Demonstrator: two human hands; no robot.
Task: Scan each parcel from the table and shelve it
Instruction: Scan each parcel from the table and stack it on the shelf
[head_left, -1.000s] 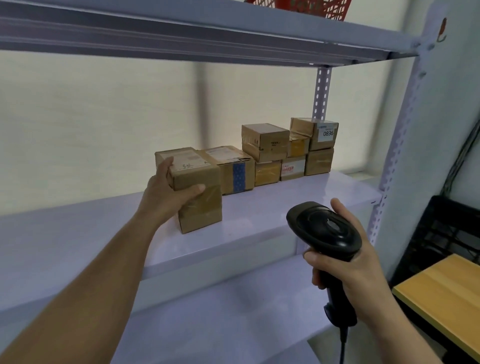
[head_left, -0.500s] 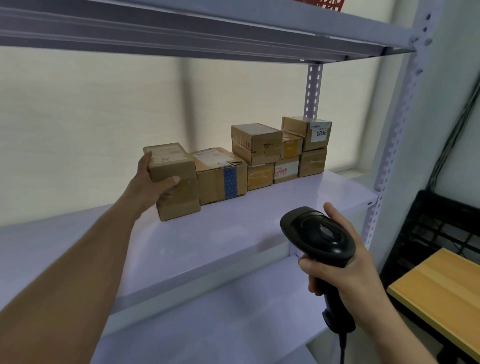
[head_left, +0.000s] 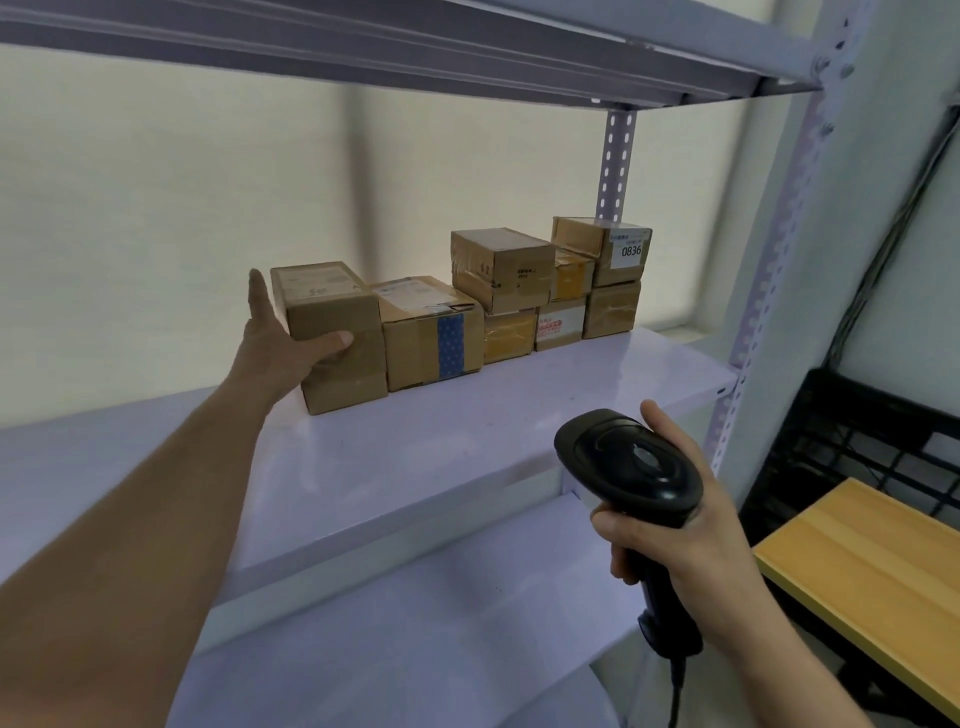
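Observation:
A brown cardboard parcel (head_left: 332, 332) stands on the white shelf (head_left: 441, 447), at the left end of a row of boxes. My left hand (head_left: 283, 343) is on its left side, thumb across the front face and fingers raised behind its top edge. The parcel touches a taped box with a blue strip (head_left: 431, 332) on its right. Lower right, my right hand (head_left: 675, 535) grips a black barcode scanner (head_left: 631, 467) by its handle, head facing up, in front of the shelf edge.
Several more boxes (head_left: 550, 291) are stacked two high at the shelf's back right, one labelled 0836 (head_left: 628, 252). A shelf board (head_left: 415, 57) runs overhead and a lower shelf (head_left: 415, 623) below. Perforated uprights (head_left: 763, 291) stand right. A wooden tabletop (head_left: 872, 566) and black crate (head_left: 883, 436) sit at far right.
My left hand has carried the parcel back along the shelf and set it against the blue-strip box; the fingers have loosened and lifted. The scanner hand has barely moved.

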